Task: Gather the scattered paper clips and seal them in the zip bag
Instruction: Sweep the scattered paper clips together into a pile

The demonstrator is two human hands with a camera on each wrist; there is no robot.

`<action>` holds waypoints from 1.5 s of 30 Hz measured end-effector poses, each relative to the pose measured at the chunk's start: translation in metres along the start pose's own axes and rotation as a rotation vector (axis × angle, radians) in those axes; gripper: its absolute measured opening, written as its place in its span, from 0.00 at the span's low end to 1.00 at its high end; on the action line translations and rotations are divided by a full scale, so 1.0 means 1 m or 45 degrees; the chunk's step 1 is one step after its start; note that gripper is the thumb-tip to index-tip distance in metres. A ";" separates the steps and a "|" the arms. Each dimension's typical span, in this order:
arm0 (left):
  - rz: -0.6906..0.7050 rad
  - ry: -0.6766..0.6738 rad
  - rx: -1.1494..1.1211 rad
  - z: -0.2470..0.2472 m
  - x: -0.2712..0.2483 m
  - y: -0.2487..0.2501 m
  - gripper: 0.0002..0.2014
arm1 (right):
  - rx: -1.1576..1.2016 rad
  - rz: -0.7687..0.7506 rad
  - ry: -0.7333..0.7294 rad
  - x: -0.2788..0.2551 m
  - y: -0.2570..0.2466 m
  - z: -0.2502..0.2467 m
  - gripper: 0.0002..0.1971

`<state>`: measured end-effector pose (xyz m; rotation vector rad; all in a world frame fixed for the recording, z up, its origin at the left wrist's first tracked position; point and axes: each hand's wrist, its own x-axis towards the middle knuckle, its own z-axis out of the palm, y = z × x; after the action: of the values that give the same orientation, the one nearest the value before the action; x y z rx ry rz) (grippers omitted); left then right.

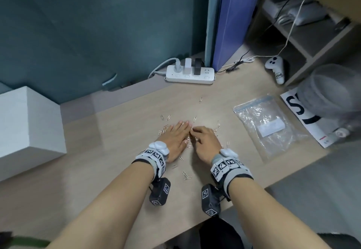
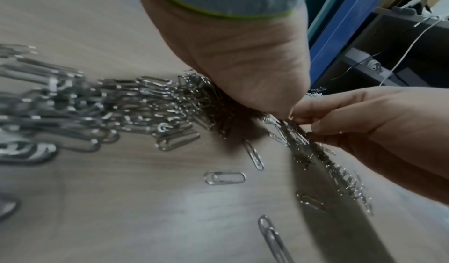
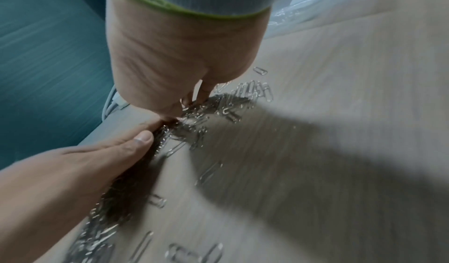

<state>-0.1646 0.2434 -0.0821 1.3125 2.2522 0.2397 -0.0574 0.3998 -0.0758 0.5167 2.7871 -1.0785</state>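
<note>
On the pale wood desk (image 1: 117, 131), silver wire paper clips (image 2: 145, 103) lie heaped between both hands. The left hand (image 1: 176, 140) lies flat, grip wide. The right hand (image 1: 205, 145) bends its fingers onto them, and I cannot tell if it pinches any. Farther right lies the clear plastic zip bag (image 1: 263, 125).

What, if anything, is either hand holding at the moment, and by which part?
The left hand lies flat, holding nothing. The right hand curls its fingertips into the paper clips; whether it pinches any cannot be told.
</note>
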 end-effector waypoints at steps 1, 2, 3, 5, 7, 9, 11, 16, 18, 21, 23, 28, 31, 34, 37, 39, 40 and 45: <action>-0.016 0.023 -0.014 -0.002 -0.005 -0.001 0.30 | 0.010 0.022 -0.003 -0.005 -0.004 0.000 0.25; -0.047 0.068 -0.016 -0.006 -0.007 -0.004 0.30 | -0.015 0.044 0.028 -0.008 -0.007 -0.002 0.27; -0.096 0.121 -0.006 -0.011 -0.006 -0.008 0.30 | -0.071 0.070 0.078 -0.008 -0.007 -0.007 0.28; -0.202 0.220 0.016 -0.018 0.001 -0.019 0.30 | -0.228 0.164 0.133 -0.006 0.001 -0.016 0.33; -0.290 0.246 0.038 -0.023 0.007 -0.032 0.30 | -0.324 0.310 0.128 -0.004 0.014 -0.026 0.37; -0.336 0.211 0.014 -0.016 0.017 -0.042 0.31 | -0.343 0.445 0.093 -0.001 0.031 -0.028 0.38; -0.320 0.215 -0.007 -0.005 0.020 -0.042 0.32 | -0.310 0.507 0.072 -0.002 0.040 -0.023 0.38; -0.081 0.166 0.012 0.018 0.007 -0.002 0.32 | -0.255 0.363 -0.006 -0.028 0.018 0.013 0.37; 0.006 0.136 0.009 0.013 0.012 0.009 0.31 | -0.153 0.273 -0.054 -0.035 0.009 0.019 0.37; -0.038 0.215 -0.022 -0.006 0.041 0.010 0.30 | 0.066 0.236 -0.010 -0.032 0.012 0.010 0.38; -0.095 0.229 -0.002 -0.019 0.066 0.009 0.31 | 0.103 0.253 0.036 -0.025 0.025 0.000 0.37; -0.077 0.162 0.154 -0.031 0.111 0.004 0.31 | 0.065 0.210 -0.021 -0.013 0.039 -0.014 0.38; -0.073 0.151 0.129 -0.024 0.124 0.007 0.31 | 0.064 0.198 -0.043 -0.012 0.044 -0.015 0.40; 0.030 0.140 0.111 -0.015 0.114 0.015 0.30 | 0.068 0.217 -0.058 -0.014 0.047 -0.017 0.40; 0.121 0.113 0.119 -0.010 0.089 0.019 0.29 | 0.028 0.237 -0.083 -0.012 0.047 -0.020 0.41; 0.149 0.121 0.114 -0.009 0.073 0.019 0.29 | 0.004 0.248 -0.088 -0.009 0.042 -0.020 0.42; 0.165 0.123 0.101 -0.008 0.066 0.018 0.29 | -0.009 0.259 -0.086 -0.008 0.040 -0.020 0.42; 0.213 0.120 0.067 0.006 0.024 0.008 0.28 | -0.087 0.315 -0.070 -0.014 0.024 -0.003 0.40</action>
<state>-0.1645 0.2677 -0.0925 1.5499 2.2408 0.3096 -0.0358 0.4149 -0.0856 0.7858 2.6148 -0.9273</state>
